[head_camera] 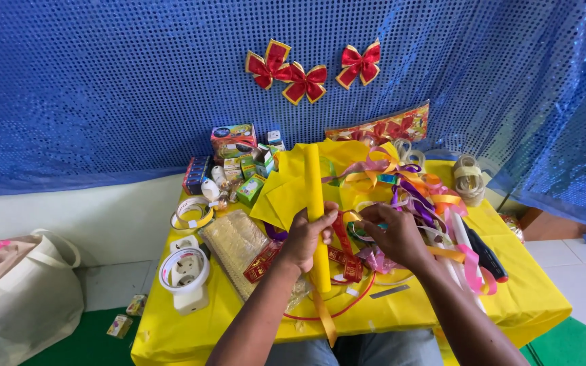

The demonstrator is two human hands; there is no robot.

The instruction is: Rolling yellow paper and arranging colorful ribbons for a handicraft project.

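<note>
- A long yellow rolled paper tube (315, 217) is gripped in the closed left hand (304, 237), lying upright at table (510, 298) centre.
- The right hand (393, 234) is pinched on tangled coloured ribbons (408, 193) at three o'clock of the tube.
- Judged: rolling done; no ribbon is tied on yet.

My left hand (304, 238) grips a yellow rolled sheet (316, 210) that stands nearly upright over the middle of the yellow-covered table (537, 298), while my right hand (395, 234) pinches into the tangle of coloured ribbons (408, 186) just beside it. Toward the table's left edge lie tape rolls (184, 268) and a clear packet (235, 240), with small boxes (235, 159) at the far left corner. Three red bows (304, 83) hang on the blue sequinned backdrop (103, 88) behind the far edge.
</note>
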